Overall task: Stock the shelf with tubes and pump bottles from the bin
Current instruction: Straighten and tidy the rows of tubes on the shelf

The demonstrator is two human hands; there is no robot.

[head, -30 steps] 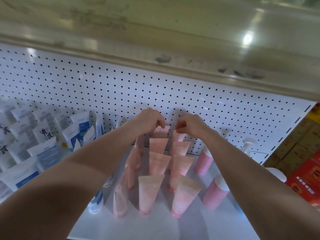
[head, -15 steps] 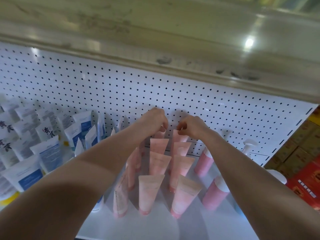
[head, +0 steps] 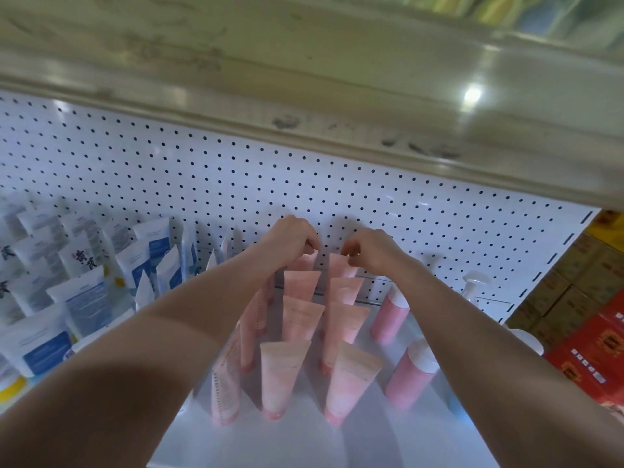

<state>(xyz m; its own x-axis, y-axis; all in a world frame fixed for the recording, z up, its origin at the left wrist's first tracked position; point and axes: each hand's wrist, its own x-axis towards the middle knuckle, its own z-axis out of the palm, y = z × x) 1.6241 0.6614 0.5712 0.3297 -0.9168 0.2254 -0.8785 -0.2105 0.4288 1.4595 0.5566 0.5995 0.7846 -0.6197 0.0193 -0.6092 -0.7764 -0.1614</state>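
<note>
rear left tube (head: 303,264) and rear right tube (head: 338,269), both pale pink, stood cap-down with flat crimped ends up, directly under the fingertips at the back of two rows. left hand (head: 293,238): fingers curled down, apparently pinching the crimp of the rear left tube. right hand (head: 375,252): likewise curled, pinching the crimp of the rear right tube. back toward the wrists, the pink tubes (head: 299,320) ran in two straight rows to the front edge, and a third row stood edge-on beside the left forearm. outside the right forearm stood two pink pump bottles (head: 412,378), with a white pump bottle (head: 473,286) further out. judgement: stocking well advanced, this section nearly filled; bin not in view, so the remainder is unknown. shelf (head: 304,440) was white. pegboard (head: 202,170) sat just behind the knuckles. white-and-blue tubes (head: 84,305) stood outside the left arm.
</note>
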